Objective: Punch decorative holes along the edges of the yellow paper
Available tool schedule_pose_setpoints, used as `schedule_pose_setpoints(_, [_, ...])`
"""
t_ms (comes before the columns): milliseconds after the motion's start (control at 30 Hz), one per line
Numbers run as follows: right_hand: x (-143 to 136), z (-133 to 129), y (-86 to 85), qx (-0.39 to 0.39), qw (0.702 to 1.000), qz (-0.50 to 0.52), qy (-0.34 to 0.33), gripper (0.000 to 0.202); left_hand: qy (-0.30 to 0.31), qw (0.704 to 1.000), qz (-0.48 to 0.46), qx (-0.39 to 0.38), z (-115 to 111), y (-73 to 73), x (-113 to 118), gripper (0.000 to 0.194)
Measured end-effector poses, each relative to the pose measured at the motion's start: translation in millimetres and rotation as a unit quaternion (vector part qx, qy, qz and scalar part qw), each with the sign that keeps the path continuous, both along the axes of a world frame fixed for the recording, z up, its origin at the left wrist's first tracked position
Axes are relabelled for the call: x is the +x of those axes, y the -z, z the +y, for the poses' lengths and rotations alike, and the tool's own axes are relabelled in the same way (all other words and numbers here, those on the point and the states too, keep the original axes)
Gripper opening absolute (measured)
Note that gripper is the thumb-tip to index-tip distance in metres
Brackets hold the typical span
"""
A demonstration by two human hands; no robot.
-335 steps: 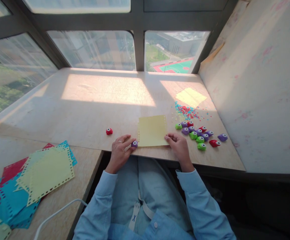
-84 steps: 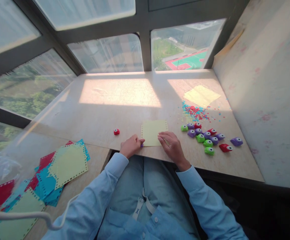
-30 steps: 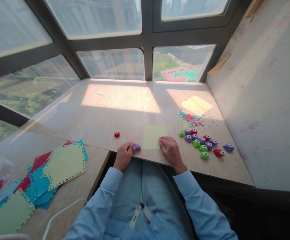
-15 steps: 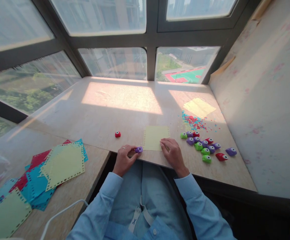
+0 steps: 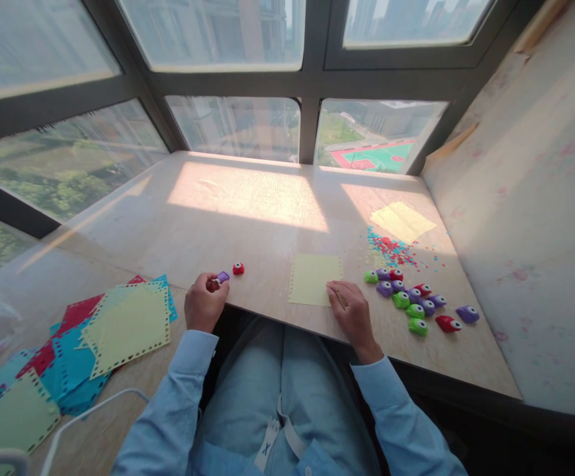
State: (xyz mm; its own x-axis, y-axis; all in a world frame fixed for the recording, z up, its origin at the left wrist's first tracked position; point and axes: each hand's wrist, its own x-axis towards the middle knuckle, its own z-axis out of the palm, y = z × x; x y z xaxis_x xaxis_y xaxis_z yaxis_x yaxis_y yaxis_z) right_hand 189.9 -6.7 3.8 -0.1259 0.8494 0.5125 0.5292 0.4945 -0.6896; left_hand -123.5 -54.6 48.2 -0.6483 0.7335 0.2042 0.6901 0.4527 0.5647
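A purple punch is held between the thumb and fingers of my left hand, just left of a small red punch that stands on the table. My right hand rests at the lower right corner of a pale yellow sheet, its fingers bent together over the paper. Small holes run along the sheet's left edge, and some show near its upper right edge. Whether my right fingers pinch the paper or only press on it is hard to see.
Green, purple and red punches cluster on the right. Behind them lie scattered paper bits and a yellow stack. Punched coloured sheets overlap at the left, near a white cable. The table edge runs before my lap.
My left hand has moved left with the purple punch, away from the sheet and past the red punch. My right hand stays at the sheet's corner. The view has shifted slightly.
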Motion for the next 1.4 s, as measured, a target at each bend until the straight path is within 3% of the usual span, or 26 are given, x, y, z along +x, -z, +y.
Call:
schedule_pose_setpoints(133, [1,0,0.8,-0.002,1.0,0.014,0.013,0.02,0.0,0.998,0.031,-0.061,5,2.4,-6,0.027])
schedule_pose_setpoints(267, [1,0,1.8,-0.008,1.0,0.018,0.017,0.021,0.011,0.997,0.043,-0.068,10,7.0,-6,0.027])
schedule_pose_setpoints(800, [1,1,2.6,-0.031,0.999,0.02,0.027,0.022,0.072,0.99,0.108,0.045,14,15.0,-5,0.022])
schedule_pose_setpoints(933, [1,0,0.1,-0.023,0.999,0.025,0.035,0.021,0.133,0.978,0.126,0.101,10,5.3,20,0.018])
schedule_pose_setpoints(1067, [-1,-2,-7.2,-0.002,0.999,0.034,0.035,0.019,0.251,0.952,0.095,0.149,11,3.0,63,0.026])
schedule_pose_setpoints(1267, [1,-16,-15.5,0.014,0.997,0.067,0.032,0.016,0.431,0.897,0.061,0.068,21,27.4,117,0.048])
schedule_pose_setpoints(1400, [9,-37,-11.6,-0.013,0.996,0.077,0.052,0.017,0.463,0.88,0.103,0.021,25,32.4,125,0.032])
